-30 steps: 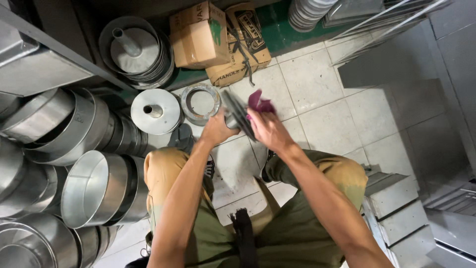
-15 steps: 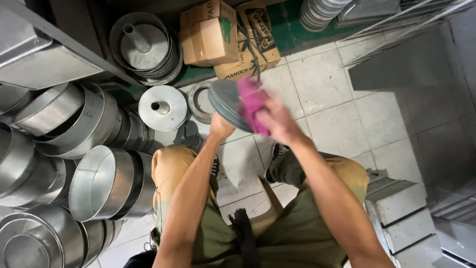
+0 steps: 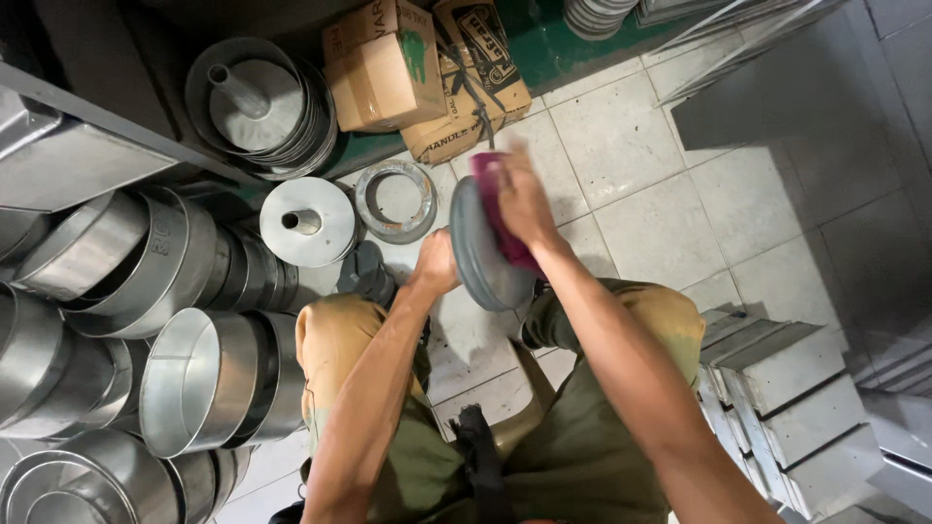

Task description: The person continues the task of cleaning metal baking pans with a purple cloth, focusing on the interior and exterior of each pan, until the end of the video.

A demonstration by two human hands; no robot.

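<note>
My left hand (image 3: 434,264) grips the grey metal disc (image 3: 476,254) by its edge; my right hand (image 3: 521,199), fingers pressed flat, holds a pink cloth (image 3: 493,199) against its face.

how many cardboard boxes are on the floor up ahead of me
2. One cardboard box sits left, near the stacked metal pans. The second, strapped box leans against its right side, beyond the raised hands. Others may be hidden beyond the top edge.
</note>
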